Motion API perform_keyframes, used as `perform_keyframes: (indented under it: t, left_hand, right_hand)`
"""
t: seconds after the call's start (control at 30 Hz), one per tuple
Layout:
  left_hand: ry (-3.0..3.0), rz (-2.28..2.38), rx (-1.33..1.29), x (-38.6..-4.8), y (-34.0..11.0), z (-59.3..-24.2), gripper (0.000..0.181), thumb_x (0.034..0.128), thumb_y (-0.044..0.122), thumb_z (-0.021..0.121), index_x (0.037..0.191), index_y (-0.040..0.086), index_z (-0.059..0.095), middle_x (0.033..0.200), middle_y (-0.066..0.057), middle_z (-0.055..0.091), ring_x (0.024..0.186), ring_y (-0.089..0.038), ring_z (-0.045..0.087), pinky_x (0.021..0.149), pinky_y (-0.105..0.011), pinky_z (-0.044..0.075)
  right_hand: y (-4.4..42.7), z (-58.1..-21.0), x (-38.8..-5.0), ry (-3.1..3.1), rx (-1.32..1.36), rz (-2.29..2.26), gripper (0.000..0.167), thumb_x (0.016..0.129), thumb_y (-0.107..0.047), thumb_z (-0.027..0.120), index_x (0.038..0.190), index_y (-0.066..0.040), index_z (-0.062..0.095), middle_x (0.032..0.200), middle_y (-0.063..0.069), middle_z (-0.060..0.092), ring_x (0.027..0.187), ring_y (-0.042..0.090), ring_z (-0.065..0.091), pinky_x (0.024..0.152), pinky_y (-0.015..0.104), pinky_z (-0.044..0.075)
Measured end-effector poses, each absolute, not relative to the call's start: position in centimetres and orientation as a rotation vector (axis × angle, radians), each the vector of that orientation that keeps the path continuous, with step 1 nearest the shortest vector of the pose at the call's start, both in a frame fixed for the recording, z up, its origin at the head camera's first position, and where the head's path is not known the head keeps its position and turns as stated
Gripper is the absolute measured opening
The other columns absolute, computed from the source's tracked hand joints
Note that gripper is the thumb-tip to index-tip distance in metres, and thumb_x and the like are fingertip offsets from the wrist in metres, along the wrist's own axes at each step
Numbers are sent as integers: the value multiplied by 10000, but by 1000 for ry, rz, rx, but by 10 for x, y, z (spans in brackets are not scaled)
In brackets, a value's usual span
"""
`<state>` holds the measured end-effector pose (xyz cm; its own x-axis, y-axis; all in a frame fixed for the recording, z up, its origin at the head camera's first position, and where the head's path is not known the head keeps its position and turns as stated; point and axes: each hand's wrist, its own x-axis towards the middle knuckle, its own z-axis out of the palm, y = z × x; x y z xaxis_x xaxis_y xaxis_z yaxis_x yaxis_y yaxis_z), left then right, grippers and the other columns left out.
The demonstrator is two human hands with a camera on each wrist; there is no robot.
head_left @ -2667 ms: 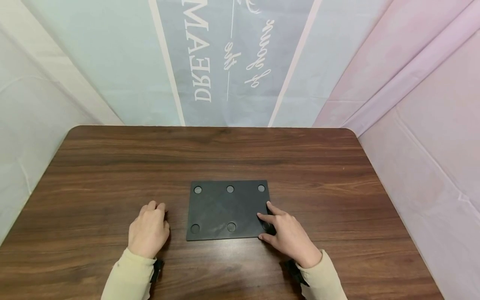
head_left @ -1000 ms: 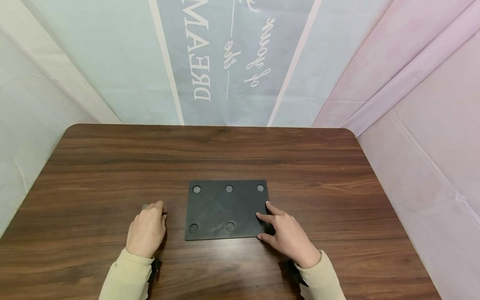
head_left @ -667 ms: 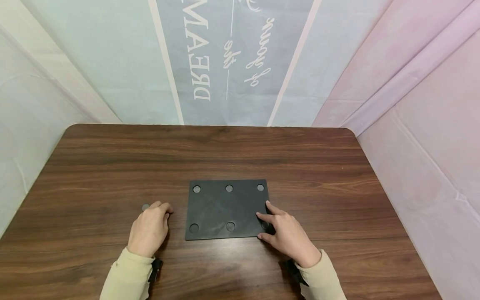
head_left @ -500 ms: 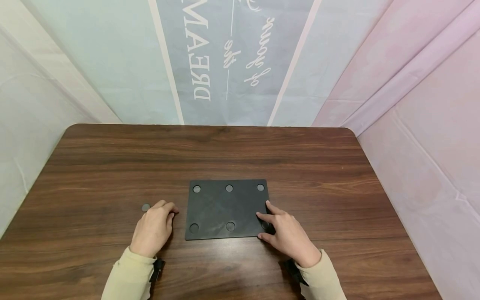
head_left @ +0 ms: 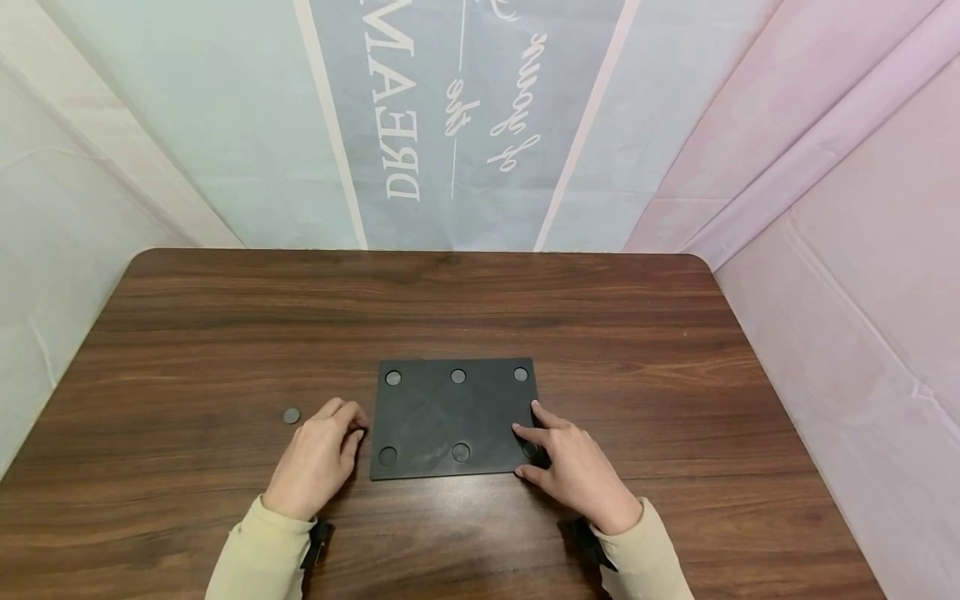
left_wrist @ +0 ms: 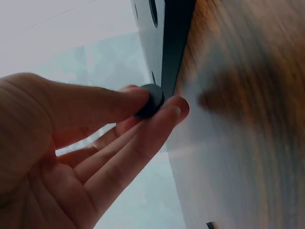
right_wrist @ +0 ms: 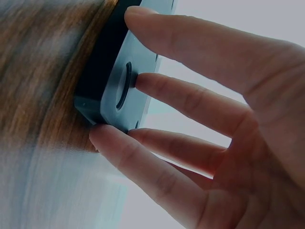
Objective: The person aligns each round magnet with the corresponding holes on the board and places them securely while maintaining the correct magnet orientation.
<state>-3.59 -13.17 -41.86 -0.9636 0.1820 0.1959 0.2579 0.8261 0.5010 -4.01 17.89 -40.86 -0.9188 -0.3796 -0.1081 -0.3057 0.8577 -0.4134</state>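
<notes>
A flat black rectangular board (head_left: 457, 417) with round recesses near its edges lies on the table. Grey faces show in the far row of recesses; the near ones look darker. Just left of the board, my left hand (head_left: 318, 462) pinches a small black disc (left_wrist: 151, 101) between thumb and fingertips, as the left wrist view shows. My right hand (head_left: 579, 475) rests with spread, nearly straight fingers on the board's right end. In the right wrist view its thumb touches the board's long edge, one finger lies near a recess (right_wrist: 125, 86) and another touches the corner.
A loose grey disc (head_left: 291, 415) lies on the table to the left of my left hand. The brown wooden table (head_left: 600, 317) extends around the board. Printed cloth (head_left: 262, 125) hangs behind the far edge, with pale cloth at both sides.
My left hand has moved right, towards the board, with the black disc, uncovering the loose grey disc on the table. The right hand and board have stayed in place.
</notes>
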Motion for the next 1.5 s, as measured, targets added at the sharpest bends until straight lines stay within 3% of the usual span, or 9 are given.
perform_keyframes:
  t: [0.27,0.47,0.97,1.5]
  left_hand:
    - [-2878,-792,-389,-34,-128,-417,192,781,-39,741,798,137,667,789,50,596,686,-106,609,565,-290,503]
    - [-2883,-792,-417,-33,-125,-417,195,766,-33,757,785,139,666,782,58,600,717,-99,595,612,-310,514]
    - [-2926,-962,-501,-31,-118,-412,193,779,-26,751,788,152,677,788,74,603,653,-19,549,581,-207,478]
    - [-2942,-932,-515,-29,-111,-416,159,796,-32,728,782,126,713,772,77,588,682,-55,597,621,-227,511]
  right_hand:
    - [179,-409,-40,2845,-531,-595,497,748,-202,827,1211,-90,684,1393,258,486,1134,404,599,861,496,533]
    - [179,-410,-40,2845,-525,-591,499,749,-204,826,1214,-93,683,1395,255,486,1137,402,597,864,494,533]
    - [179,-408,-40,2835,-522,-604,500,750,-195,824,1217,-87,679,1397,256,483,1138,406,595,864,499,531]
    - [180,-408,-40,2844,-544,-597,500,748,-188,825,1215,-84,680,1393,260,486,1130,402,601,846,488,540]
